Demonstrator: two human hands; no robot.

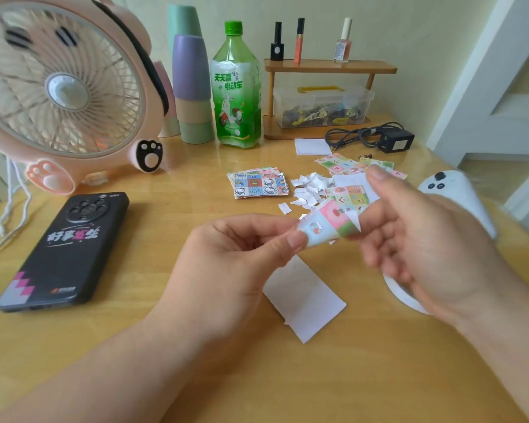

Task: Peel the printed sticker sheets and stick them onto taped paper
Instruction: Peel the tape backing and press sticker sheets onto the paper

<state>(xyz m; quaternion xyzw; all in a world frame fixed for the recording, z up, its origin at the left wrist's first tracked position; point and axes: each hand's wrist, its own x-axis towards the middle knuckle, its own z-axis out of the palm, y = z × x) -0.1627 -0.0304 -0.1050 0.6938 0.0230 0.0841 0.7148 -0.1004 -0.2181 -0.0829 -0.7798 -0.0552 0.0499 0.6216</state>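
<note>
The sticker sheet (333,219) is held in the air between both hands, above the white paper (306,303) on the table (135,346). It is a thin, glossy rectangle printed in a grid of pastel squares (pink, green, pale blue, each with a tiny cartoon), curled into a soft arc with one white corner of backing folded out. The left hand (235,254) pinches its lower end between thumb and forefinger and the right hand (425,239), blurred, pinches the upper end, while behind it a squared stack (258,181) of printed sheets and crumpled white scraps (309,187) lie on the glossy wood.
</note>
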